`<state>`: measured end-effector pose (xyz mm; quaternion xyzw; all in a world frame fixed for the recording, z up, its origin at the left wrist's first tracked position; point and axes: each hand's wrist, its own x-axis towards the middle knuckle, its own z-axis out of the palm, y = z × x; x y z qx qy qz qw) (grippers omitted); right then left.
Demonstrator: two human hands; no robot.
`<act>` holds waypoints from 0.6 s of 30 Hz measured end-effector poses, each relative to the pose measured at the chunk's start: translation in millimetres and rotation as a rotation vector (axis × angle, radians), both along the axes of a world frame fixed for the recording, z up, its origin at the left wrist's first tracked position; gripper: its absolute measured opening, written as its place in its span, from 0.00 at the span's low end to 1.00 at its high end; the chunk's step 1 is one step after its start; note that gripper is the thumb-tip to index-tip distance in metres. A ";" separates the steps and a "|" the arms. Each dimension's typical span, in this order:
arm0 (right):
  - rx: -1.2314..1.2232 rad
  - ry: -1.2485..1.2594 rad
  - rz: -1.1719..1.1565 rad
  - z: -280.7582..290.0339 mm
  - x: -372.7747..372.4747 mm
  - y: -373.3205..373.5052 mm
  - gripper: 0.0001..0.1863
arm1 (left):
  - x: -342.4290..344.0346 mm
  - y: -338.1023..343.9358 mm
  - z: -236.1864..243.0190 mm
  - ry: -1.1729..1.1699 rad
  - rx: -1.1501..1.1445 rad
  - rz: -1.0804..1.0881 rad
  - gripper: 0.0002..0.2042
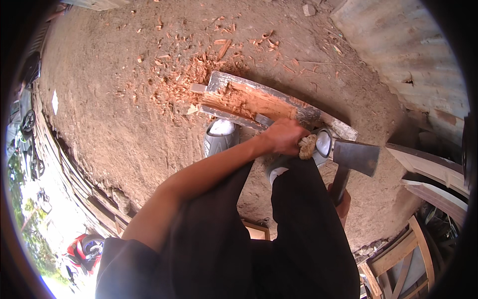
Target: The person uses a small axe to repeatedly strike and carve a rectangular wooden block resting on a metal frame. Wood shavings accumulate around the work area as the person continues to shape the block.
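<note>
My left hand (288, 135) is wrapped round the handle of a chisel. The flat metal blade of the chisel (264, 119) reaches into a hollowed wooden block (298, 105), and its frayed handle end (307, 146) sticks out beyond my fist. Low at my right side, my right hand (343, 203) grips the dark handle of a hatchet. The broad steel head of the hatchet (359, 157) is just right of the chisel's end, apart from it. Reddish wood is bare inside the block, with shavings in the hollow; its outer faces are greyish and worn.
Wood chips (186, 79) litter the dirt floor (109, 109) beyond the block. My shoes (222, 137) stand close against its near side. Corrugated metal sheeting (408, 55) rises at the right, above stacked boards (433, 169). A wooden frame (398, 254) leans lower right; a red motorcycle (82, 251) stands lower left.
</note>
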<state>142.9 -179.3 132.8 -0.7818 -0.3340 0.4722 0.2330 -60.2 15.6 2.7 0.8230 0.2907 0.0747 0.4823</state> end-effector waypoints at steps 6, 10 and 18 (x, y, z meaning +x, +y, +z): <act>0.042 0.008 -0.031 -19.0 -2.9 -3.1 0.12 | -4.8 1.4 -4.0 -0.039 -0.019 0.036 0.15; 0.166 0.010 -0.106 -47.2 -13.3 -19.5 0.12 | -2.7 3.8 -5.6 -0.052 -0.022 0.112 0.15; 0.127 0.080 -0.077 -42.4 -11.7 -14.3 0.12 | -8.8 6.5 6.0 -0.047 -0.011 0.195 0.18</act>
